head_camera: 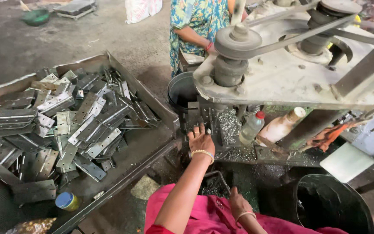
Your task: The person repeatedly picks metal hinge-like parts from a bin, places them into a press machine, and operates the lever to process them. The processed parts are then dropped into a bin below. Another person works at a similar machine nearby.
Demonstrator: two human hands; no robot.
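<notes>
My left hand [200, 139], with a beaded bangle on the wrist, reaches forward under the head of a grey drilling machine [282, 73]. Its fingers rest on a dark metal piece [194, 116] on the machine's table; whether they grip it is unclear. Metal shavings [229, 125] lie beside it. My right hand [239, 203] rests low by my pink-clad lap, fingers curled near a dark handle [216, 174]; it seems to hold nothing. To my left a large metal tray [139, 147] holds several flat steel hinges [83, 125].
Two plastic bottles [252, 126] lean under the machine head. A black bucket [334, 203] stands at lower right, another [180, 91] beyond the table. A person in a patterned dress [198, 21] stands behind the machine. A small blue-lidded tin [66, 201] sits on the tray's edge.
</notes>
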